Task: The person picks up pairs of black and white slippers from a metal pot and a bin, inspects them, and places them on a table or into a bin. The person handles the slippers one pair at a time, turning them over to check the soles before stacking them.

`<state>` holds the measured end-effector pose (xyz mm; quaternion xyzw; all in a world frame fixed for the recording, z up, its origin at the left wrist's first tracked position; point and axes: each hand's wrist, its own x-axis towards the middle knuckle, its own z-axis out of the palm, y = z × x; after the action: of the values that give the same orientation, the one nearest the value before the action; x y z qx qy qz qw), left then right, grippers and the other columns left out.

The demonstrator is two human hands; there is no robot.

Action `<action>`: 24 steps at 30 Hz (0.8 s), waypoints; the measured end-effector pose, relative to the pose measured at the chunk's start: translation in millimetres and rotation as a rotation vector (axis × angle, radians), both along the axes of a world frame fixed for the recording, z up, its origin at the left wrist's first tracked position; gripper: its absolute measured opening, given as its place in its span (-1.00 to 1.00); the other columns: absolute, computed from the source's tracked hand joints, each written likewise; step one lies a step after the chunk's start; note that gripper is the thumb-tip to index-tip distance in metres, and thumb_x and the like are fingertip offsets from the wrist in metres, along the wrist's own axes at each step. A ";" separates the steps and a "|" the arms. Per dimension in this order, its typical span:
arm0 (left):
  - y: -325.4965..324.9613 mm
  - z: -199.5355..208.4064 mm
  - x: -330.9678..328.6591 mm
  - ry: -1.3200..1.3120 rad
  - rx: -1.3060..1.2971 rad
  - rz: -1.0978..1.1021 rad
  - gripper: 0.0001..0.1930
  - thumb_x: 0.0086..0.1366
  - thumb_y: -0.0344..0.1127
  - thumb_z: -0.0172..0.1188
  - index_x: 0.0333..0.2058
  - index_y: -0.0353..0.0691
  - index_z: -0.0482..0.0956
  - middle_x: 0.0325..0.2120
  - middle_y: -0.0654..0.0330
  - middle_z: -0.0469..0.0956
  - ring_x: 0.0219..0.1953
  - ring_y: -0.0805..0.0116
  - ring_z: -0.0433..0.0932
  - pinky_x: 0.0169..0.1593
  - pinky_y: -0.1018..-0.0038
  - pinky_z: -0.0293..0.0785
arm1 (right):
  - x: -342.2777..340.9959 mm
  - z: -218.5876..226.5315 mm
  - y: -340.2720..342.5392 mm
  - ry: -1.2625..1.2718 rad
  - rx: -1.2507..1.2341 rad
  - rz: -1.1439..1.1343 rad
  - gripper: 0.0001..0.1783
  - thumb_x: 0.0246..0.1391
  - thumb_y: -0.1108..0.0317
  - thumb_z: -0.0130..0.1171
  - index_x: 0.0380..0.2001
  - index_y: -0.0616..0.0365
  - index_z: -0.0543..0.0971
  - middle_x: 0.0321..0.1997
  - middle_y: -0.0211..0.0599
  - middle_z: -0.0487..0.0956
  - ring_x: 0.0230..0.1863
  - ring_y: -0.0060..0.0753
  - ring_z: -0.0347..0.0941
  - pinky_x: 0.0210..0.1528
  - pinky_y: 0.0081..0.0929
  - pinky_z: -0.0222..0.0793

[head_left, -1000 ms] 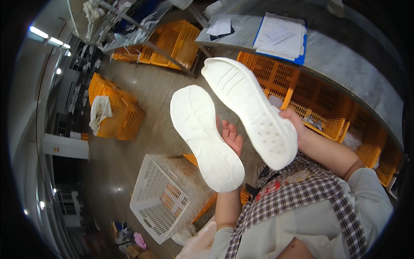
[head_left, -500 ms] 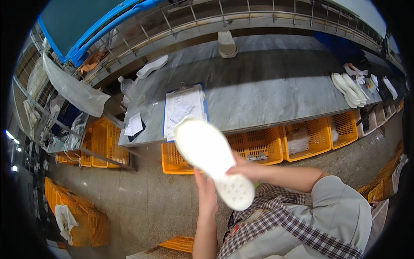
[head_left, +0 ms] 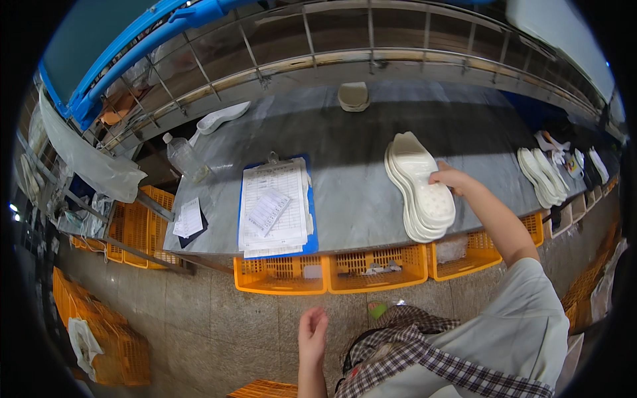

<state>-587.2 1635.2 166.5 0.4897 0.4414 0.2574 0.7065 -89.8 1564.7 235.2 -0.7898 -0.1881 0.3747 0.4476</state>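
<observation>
A stack of several white shoe soles lies on the grey table, toes toward the back and heels near the front edge. My right hand reaches across to it and closes on the side of the stack at the waist of the soles; its fingertips are partly hidden. Dimples show in the heel of the top sole. My left hand hangs before the table over the floor, empty, its fingers loosely bent and the thumb apart.
A blue clipboard with papers, a clear bottle and a single white sole occupy the table's left side. Another sole piece stands at the back. More white soles lie right. Orange crates sit below the front edge.
Both hands held a white sole in front of my body before. Now a sole stack rests on the table under my right hand, while my left hand has let go and dropped lower.
</observation>
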 end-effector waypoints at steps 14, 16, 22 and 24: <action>-21.8 -28.5 -7.8 0.144 -0.304 0.389 -0.77 0.31 -0.34 0.11 -0.09 -0.22 0.40 -0.24 0.25 0.51 -0.19 0.44 0.50 -0.15 0.52 0.41 | 149.9 -43.9 335.1 -0.233 0.254 -0.437 -0.54 0.05 0.14 0.16 -0.01 0.05 0.38 -0.06 -0.24 0.42 -0.08 -0.27 0.40 -0.09 -0.31 0.40; -29.5 -29.2 -10.8 0.140 -0.391 0.466 -0.75 0.30 -0.39 0.13 -0.08 -0.29 0.40 -0.27 0.23 0.51 -0.23 0.49 0.46 -0.16 0.56 0.40 | 159.5 -55.1 352.6 -0.206 0.316 -0.488 -0.55 0.06 0.15 0.16 -0.01 0.06 0.38 -0.06 -0.23 0.42 -0.09 -0.26 0.41 -0.10 -0.30 0.41; -29.0 -36.4 -18.7 0.215 -0.341 0.359 -0.72 0.30 -0.35 0.14 -0.08 -0.34 0.39 -0.30 0.24 0.50 -0.26 0.49 0.46 -0.16 0.54 0.41 | 194.1 -53.0 344.1 0.213 0.746 -0.513 -0.59 0.09 0.19 0.13 -0.02 0.09 0.37 -0.05 -0.20 0.41 -0.10 -0.23 0.42 -0.12 -0.30 0.44; -18.2 -35.4 -19.6 0.248 -0.214 0.241 -0.65 0.28 -0.31 0.17 -0.03 -0.33 0.38 -0.30 0.22 0.51 -0.27 0.46 0.48 -0.17 0.50 0.45 | 194.5 -33.5 322.5 0.458 0.918 -0.433 -0.60 0.10 0.20 0.12 -0.02 0.10 0.37 -0.04 -0.20 0.41 -0.10 -0.22 0.42 -0.13 -0.30 0.45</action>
<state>-606.8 1617.0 131.1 0.3835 0.6053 0.2296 0.6587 104.7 1887.2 201.7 -0.4330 -0.0633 0.3157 0.8419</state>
